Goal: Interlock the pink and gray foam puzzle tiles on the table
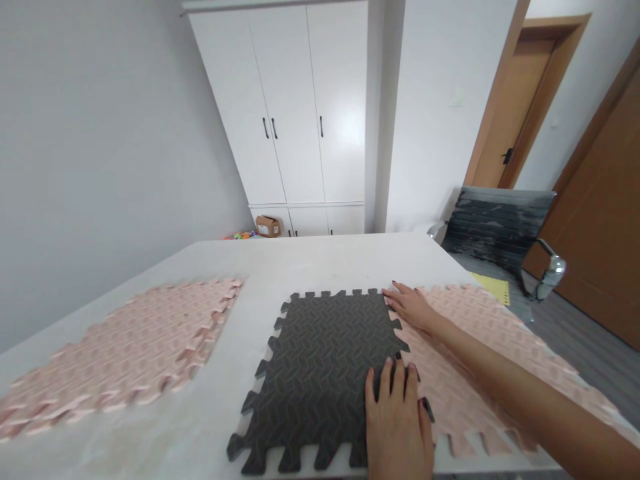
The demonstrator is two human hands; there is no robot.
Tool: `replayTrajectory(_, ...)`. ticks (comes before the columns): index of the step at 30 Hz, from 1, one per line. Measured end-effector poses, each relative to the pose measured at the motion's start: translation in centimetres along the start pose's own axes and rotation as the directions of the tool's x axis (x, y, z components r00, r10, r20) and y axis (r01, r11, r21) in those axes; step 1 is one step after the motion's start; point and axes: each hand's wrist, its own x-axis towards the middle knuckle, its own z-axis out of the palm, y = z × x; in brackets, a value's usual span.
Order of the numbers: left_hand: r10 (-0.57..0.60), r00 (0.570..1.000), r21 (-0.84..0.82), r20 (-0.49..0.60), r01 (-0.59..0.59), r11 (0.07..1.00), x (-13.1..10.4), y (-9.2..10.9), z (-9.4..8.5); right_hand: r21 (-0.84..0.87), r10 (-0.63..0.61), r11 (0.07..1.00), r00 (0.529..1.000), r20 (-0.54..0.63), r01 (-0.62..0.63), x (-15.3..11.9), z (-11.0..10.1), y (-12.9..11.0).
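A dark grey foam floor tile [325, 360] with jigsaw-toothed edges lies flat on the white table [300, 260]. To its right lies a pink foam tile [465, 353] of the same kind, and their toothed edges meet. My left hand [397, 413] rests palm down on the grey tile's right side near the seam, fingers stretched forward and thumb toward the pink tile. Farther up, my right hand [411, 308] lies flat at the far end of the seam, mostly over the pink tile. Part of the seam is hidden beneath my hands.
At the left of the table lies a stack of pink foam tiles [145, 333]. An office chair [500, 227] stands past the table's right edge, with a yellow item [493, 288] on it. Behind the table are a white wardrobe [300, 100] and a cardboard box [268, 226].
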Motion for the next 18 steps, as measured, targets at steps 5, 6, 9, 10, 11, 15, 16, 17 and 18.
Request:
replayTrajectory(5,-0.008,1.000,-0.017,-0.008,0.008,1.000,-0.1,0.2,-0.1,-0.002,0.009,1.000,1.000,0.001,-0.009,-0.2,0.1,0.0)
replayTrajectory(6,0.030,1.000,-0.013,0.007,-0.030,0.999,-0.2,0.1,-0.6,-0.001,0.014,1.000,1.000,0.002,-0.014,-0.2,0.2,0.0)
replayTrajectory(9,0.254,0.965,0.038,0.065,-0.257,0.966,0.1,-1.5,-3.7,-0.001,0.020,1.000,1.000,-0.008,-0.020,-0.2,0.6,0.2)
replayTrajectory(10,0.332,0.940,0.068,0.081,-0.337,0.939,0.4,-2.6,-5.3,0.000,0.019,1.000,1.000,-0.014,-0.019,-0.3,0.7,0.2)
replayTrajectory(11,0.366,0.928,0.107,0.068,-0.371,0.922,0.7,-4.1,-7.0,0.002,0.015,1.000,1.000,-0.018,-0.015,-0.3,0.8,0.3)
replayTrajectory(15,0.080,0.991,0.271,-0.109,-0.048,0.961,1.2,-13.7,-14.5,0.011,0.004,1.000,1.000,-0.018,-0.004,-0.4,0.8,0.3)
replayTrajectory(16,-0.008,0.989,0.307,-0.148,0.054,0.950,0.9,-16.8,-16.2,0.014,0.004,1.000,1.000,-0.020,-0.004,-0.4,0.8,0.3)
replayTrajectory(17,-0.134,0.973,0.364,-0.188,0.196,0.911,0.4,-19.9,-17.8,0.018,0.006,1.000,1.000,-0.022,-0.005,-0.4,0.8,0.3)
replayTrajectory(18,-0.231,0.938,0.396,-0.257,0.320,0.860,-0.4,-23.0,-19.2,0.023,0.009,1.000,1.000,-0.025,-0.008,-0.4,0.7,0.3)
